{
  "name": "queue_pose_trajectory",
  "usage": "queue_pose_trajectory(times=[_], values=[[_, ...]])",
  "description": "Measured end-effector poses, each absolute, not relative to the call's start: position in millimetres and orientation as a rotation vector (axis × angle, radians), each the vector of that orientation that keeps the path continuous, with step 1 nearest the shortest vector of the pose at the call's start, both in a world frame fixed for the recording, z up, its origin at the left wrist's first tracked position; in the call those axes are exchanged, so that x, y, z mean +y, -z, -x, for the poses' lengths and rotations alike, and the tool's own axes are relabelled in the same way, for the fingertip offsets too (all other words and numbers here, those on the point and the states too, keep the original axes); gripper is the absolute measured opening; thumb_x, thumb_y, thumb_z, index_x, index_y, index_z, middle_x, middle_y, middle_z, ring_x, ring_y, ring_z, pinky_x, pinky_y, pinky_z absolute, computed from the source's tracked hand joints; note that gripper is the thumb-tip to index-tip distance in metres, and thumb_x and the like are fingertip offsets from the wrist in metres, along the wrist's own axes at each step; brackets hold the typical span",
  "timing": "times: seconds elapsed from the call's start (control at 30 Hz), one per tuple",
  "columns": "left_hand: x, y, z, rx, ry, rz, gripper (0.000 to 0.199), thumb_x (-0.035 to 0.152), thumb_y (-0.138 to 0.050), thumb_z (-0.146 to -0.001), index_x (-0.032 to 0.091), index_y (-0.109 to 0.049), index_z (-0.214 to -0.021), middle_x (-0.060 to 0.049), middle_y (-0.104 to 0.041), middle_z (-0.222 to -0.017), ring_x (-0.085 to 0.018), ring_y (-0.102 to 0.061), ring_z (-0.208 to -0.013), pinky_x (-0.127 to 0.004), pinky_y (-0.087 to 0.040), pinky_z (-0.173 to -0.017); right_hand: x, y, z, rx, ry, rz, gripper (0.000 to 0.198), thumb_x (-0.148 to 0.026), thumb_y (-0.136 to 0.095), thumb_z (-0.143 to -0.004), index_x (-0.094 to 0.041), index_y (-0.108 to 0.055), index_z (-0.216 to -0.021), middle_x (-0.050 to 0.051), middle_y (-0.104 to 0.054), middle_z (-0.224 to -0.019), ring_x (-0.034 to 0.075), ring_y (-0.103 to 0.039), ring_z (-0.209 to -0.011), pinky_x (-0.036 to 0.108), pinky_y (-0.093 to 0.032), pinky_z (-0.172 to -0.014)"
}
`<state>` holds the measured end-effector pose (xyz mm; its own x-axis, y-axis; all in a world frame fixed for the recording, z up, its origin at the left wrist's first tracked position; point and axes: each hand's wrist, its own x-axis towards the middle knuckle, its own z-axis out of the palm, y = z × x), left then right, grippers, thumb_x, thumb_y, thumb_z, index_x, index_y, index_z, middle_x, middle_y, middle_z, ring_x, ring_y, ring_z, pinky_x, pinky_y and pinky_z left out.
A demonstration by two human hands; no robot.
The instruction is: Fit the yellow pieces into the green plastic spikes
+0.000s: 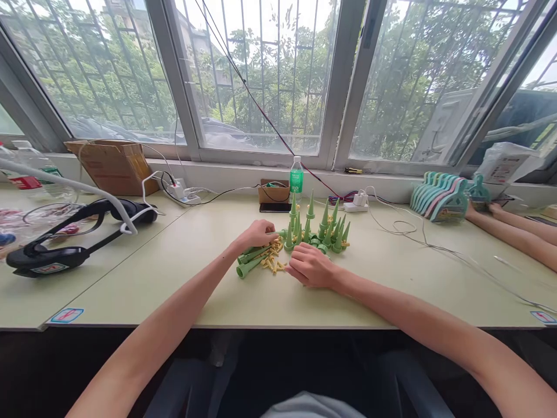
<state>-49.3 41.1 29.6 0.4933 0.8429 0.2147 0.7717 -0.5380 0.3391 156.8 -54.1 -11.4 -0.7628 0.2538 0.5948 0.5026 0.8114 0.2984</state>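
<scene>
Grey shirt (313, 407) is showing nearest; right hand (311, 267) is curling beside yellow pegs (275, 265), left hand (258, 234) bending over green tubes (250, 267); I can't tell either grip! Green spikes (324, 222) are standing beyond, a bottle (296, 179) rising behind.

No text is readable, the bottle label (296, 181) included.

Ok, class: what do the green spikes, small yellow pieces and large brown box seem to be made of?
Green spikes: probably moulded plastic, satin; their shapes repeat evenly in one solid colour.
Small yellow pieces: likely plastic too, evenly coloured, though too small to judge the finish.
Large brown box: apparently cardboard, fairly matt, with flat brown panels.
</scene>
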Motion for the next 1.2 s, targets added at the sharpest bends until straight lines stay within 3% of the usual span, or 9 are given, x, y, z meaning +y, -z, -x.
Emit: queue_pose_trajectory(times=[0.27,0.53,0.73,0.9,1.03,1.2], values=[[41.5,-20.6,57.4,1.224,-0.962,-2.521,0.031,0.041,-0.055,-0.085,0.015,-0.069,-0.078,-0.005,-0.071,-0.078,-0.016,-0.062,-0.069,-0.024,-0.046,-0.065,-40.1,-0.1,-148.0,-2.298,0.67,0.517,0.04,-0.029,-0.039,-0.1,-0.02,-0.043,-0.062,0.001,-0.044,-0.06,0.015,-0.037,-0.06,0.029,-0.031,-0.062],[30.9,-31.2,58.1,1.197,-1.351,-2.576,0.023,0.034,-0.057,-0.086,0.015,-0.071,-0.09,-0.003,-0.071,-0.076,-0.012,-0.057,-0.058,-0.023,-0.046,-0.063,-46.0,4.5,-159.9,-2.097,0.378,0.663,0.036,-0.023,-0.039,-0.099,-0.021,-0.038,-0.063,0.0,-0.043,-0.059,0.013,-0.035,-0.057,0.027,-0.031,-0.057],[17.4,-45.1,62.6,1.03,-1.686,-2.556,0.017,0.027,-0.06,-0.084,0.016,-0.07,-0.09,-0.002,-0.07,-0.073,-0.01,-0.059,-0.056,-0.021,-0.049,-0.064,-45.9,12.2,-152.4,-1.993,0.176,0.688,0.007,-0.02,-0.044,-0.096,-0.019,-0.051,-0.093,-0.001,-0.054,-0.067,0.011,-0.046,-0.057,0.024,-0.039,-0.06],[-5.4,-53.6,54.0,0.907,-2.008,-2.445,0.01,0.024,-0.062,-0.083,0.017,-0.065,-0.075,0.003,-0.061,-0.054,-0.008,-0.053,-0.047,-0.02,-0.047,-0.056,-49.4,16.0,-148.6,-1.932,0.07,0.812,0.021,-0.023,-0.046,-0.095,-0.02,-0.046,-0.116,-0.002,-0.055,-0.069,0.012,-0.05,-0.058,0.023,-0.042,-0.059],[-16.1,-48.3,44.0,0.804,-1.948,-2.49,0.028,0.023,-0.062,-0.084,0.017,-0.051,-0.059,0.005,-0.054,-0.05,-0.005,-0.042,-0.042,-0.018,-0.039,-0.049,-51.4,13.2,-148.9,-1.939,0.04,0.826,0.02,-0.024,-0.046,-0.095,-0.019,-0.049,-0.114,-0.001,-0.056,-0.071,0.012,-0.051,-0.06,0.024,-0.043,-0.061],[-16.4,-30.5,33.9,0.766,-1.638,-2.574,0.034,0.027,-0.058,-0.086,0.018,-0.042,-0.057,0.007,-0.041,-0.045,-0.005,-0.033,-0.041,-0.018,-0.032,-0.045,-51.2,11.4,-150.9,-2.039,0.041,0.808,0.012,-0.023,-0.044,-0.095,-0.019,-0.055,-0.096,0.002,-0.058,-0.074,0.012,-0.05,-0.061,0.023,-0.041,-0.06]])
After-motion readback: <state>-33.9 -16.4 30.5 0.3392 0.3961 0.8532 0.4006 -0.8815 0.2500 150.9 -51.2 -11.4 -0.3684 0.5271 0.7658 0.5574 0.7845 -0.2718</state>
